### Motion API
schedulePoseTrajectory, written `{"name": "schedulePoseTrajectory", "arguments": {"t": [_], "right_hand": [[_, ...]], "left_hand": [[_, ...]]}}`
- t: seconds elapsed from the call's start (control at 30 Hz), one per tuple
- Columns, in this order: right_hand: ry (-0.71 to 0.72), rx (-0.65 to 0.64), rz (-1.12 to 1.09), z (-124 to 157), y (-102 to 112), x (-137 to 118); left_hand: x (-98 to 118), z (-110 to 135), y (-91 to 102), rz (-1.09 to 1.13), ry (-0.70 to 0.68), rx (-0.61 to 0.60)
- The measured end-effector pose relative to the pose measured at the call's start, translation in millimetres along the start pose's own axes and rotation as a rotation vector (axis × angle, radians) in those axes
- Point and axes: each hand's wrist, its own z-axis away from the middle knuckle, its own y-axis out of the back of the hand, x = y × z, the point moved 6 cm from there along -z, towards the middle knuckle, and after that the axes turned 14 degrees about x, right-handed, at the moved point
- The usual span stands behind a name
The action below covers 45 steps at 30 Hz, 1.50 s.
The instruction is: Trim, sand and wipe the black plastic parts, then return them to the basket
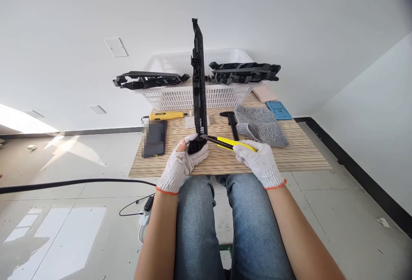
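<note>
My left hand (182, 162), in a white knit glove, is closed round the lower end of a long black plastic part (198, 82) that stands upright on the striped tabletop (299, 155). My right hand (257, 160), also gloved, grips a yellow utility knife (230, 143). The knife's dark blade end touches the part near its base, just above my left fingers.
A white mesh basket (180, 95) at the back carries two more black parts (146, 79) (244, 72) across its rim. On the table lie a phone (154, 138), a yellow tool (167, 115), a black caliper (232, 124), a grey glove (262, 125), a blue card (278, 109). A cable (64, 183) crosses the floor.
</note>
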Motion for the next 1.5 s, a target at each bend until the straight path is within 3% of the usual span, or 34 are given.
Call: {"name": "schedulePoseTrajectory", "arguments": {"t": [0.33,0.53,0.7,1.23,1.5], "right_hand": [[0.004,-0.072,0.05,1.5,-3.5,-5.3],[0.01,0.034,0.036,-1.1,3.3,-1.2],[0.009,-0.05,0.041,0.3,-1.6,-2.1],[0.049,0.025,0.067,1.8,0.9,-5.9],[0.034,-0.016,0.022,1.6,-1.1,-6.2]], "left_hand": [[0.7,-0.6,-0.2,-0.006,-0.017,0.009],[0.6,0.0,-0.8,0.0,-0.007,0.012],[0.3,-0.7,0.8,-0.005,-0.009,0.036],[-0.2,-2.9,2.5,-0.02,0.013,0.038],[-0.5,-4.0,4.8,-0.015,0.011,0.054]]}}
